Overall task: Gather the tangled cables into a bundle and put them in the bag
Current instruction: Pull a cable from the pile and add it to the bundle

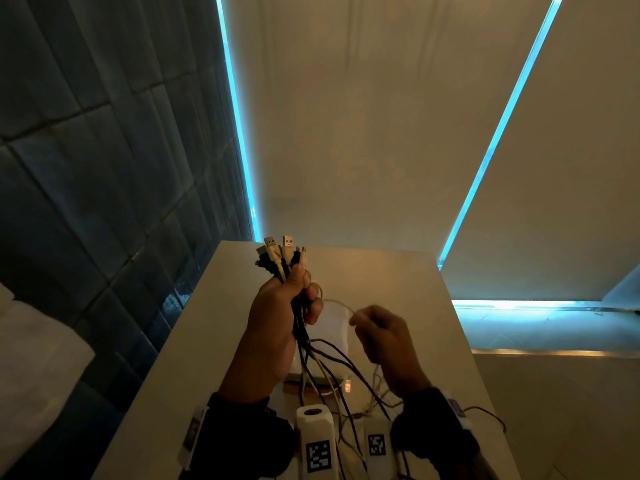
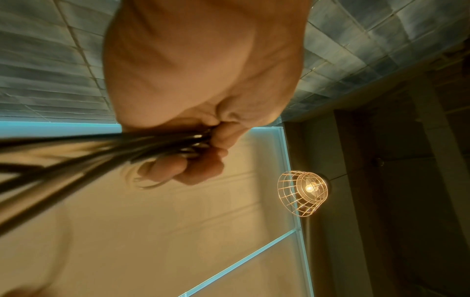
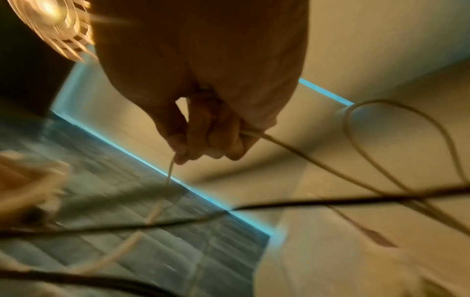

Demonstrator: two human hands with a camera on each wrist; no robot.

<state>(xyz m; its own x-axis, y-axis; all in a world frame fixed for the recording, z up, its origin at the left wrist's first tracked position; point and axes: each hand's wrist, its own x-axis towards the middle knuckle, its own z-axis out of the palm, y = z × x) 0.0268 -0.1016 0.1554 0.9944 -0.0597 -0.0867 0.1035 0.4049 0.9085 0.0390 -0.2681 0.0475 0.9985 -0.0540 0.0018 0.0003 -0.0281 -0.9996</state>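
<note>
My left hand (image 1: 287, 306) is raised above the white table (image 1: 214, 323) and grips a bundle of black and white cables (image 1: 300, 327) upright. Their USB plugs (image 1: 281, 252) stick out above the fist. The loose ends hang down and trail over the table towards me. In the left wrist view the fingers (image 2: 193, 166) are curled round the dark cable strands (image 2: 142, 144). My right hand (image 1: 377, 332) is just right of the bundle and pinches one thin white cable (image 1: 341, 304) that loops back to the left hand. In the right wrist view that white cable (image 3: 292, 148) runs through the curled fingers (image 3: 203, 138). No bag can be made out.
A pale flat item (image 1: 332, 323) lies on the table behind the hands, and a small lit object (image 1: 348, 386) sits under the hanging cables. Blue tiled wall (image 1: 104, 168) stands to the left, a light blind (image 1: 381, 133) behind. A wire-cage lamp (image 2: 304, 193) hangs overhead.
</note>
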